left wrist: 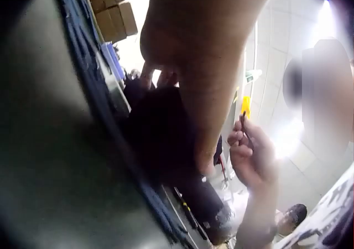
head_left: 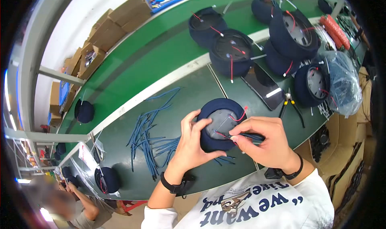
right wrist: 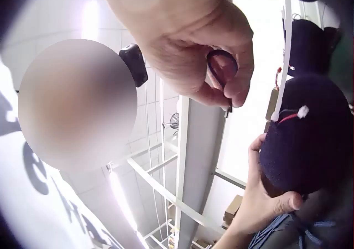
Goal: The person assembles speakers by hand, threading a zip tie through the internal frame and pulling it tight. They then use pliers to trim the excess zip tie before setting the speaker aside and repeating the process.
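Note:
My left hand (head_left: 189,142) grips the side of a round navy fabric-covered piece (head_left: 207,144) with a grey plastic inside and thin red wires. In the right wrist view the same navy piece (right wrist: 304,144) shows a white connector on a red wire. My right hand (head_left: 267,142) pinches a thin dark strip (right wrist: 221,58) between thumb and forefinger, bent into a loop with its tip poking past the fingertips. That hand is right over the grey inside, close to a red wire. Many dark blue strips (head_left: 140,136) lie on the table left of the left hand.
Several similar navy pieces (head_left: 231,54) with red wires stand at the back right. A black phone-like slab (head_left: 263,86) and yellow-and-black pliers (head_left: 292,108) lie right of my hands. Cardboard boxes (head_left: 105,32) line the far side. Another person (head_left: 86,207) works at the lower left.

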The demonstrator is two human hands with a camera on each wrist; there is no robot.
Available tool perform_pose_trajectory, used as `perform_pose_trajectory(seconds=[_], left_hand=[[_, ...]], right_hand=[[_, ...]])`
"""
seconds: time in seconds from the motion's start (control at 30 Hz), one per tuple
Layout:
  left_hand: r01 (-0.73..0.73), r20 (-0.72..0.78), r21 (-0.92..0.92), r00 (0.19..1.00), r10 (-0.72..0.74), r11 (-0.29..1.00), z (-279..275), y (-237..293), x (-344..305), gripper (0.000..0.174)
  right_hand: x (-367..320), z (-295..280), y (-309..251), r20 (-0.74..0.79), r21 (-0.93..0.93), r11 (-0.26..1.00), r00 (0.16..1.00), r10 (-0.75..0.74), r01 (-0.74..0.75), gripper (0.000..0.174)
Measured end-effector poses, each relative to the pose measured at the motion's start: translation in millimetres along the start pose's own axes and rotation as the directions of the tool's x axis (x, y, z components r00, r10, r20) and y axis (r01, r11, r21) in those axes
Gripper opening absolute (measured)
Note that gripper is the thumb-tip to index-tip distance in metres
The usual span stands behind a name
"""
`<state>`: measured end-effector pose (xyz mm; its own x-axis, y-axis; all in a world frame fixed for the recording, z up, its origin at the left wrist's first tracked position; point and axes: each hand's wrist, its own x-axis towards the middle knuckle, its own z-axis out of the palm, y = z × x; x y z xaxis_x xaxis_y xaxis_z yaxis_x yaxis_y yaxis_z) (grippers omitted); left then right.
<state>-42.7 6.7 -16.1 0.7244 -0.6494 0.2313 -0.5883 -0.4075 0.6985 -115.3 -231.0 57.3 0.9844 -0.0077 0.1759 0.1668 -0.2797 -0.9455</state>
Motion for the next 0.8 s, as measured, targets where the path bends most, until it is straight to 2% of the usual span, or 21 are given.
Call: perform_pose_trajectory(seconds=[0.1,0.13,0.23,0.37,0.47,0.57,0.67,0.77,0.8], left_hand=[[-0.07,-0.027,-0.164,0.997,0.067,0.984,12,-11,2,0.113],[-0.056,-0.019,-0.174,0.998,0.053,0.983,15,-11,1,0.113],[-0.154,-0.044,-0.313,0.988,0.148,0.937,23,-24,13,0.107],[-0.309,-0.165,-0.034,0.94,0.3,0.95,27,-19,12,0.085],[-0.371,-0.254,0.169,0.879,0.404,0.913,30,-19,11,0.071],[-0.352,-0.252,0.201,0.883,0.395,0.914,31,-20,10,0.085],[-0.341,-0.286,0.241,0.87,0.402,0.909,35,-22,6,0.09],[-0.311,-0.293,0.296,0.87,0.396,0.903,32,-17,7,0.095],[-0.302,-0.295,0.296,0.873,0.388,0.906,31,-16,8,0.096]], right_hand=[[-10,-3,-9,0.02,-0.117,0.99,0.997,0.076,-0.074,0.012],[-13,-1,-3,0.015,-0.126,0.991,0.998,0.053,-0.051,0.013],[-21,17,13,0.039,-0.263,0.965,0.999,0.01,0.0,0.013],[-24,23,8,0.063,-0.419,0.908,0.998,0.012,0.016,0.011],[-25,28,9,0.023,-0.439,0.897,0.998,0.062,-0.046,0.011],[-27,37,18,-0.067,-0.339,0.939,0.997,0.034,-0.055,0.008],[-21,38,17,-0.072,-0.15,0.972,0.983,0.169,-0.178,0.007],[-19,36,15,-0.067,-0.044,0.953,0.952,0.298,-0.301,0.008],[-18,36,15,-0.094,-0.092,0.965,0.967,0.237,-0.246,0.008]])
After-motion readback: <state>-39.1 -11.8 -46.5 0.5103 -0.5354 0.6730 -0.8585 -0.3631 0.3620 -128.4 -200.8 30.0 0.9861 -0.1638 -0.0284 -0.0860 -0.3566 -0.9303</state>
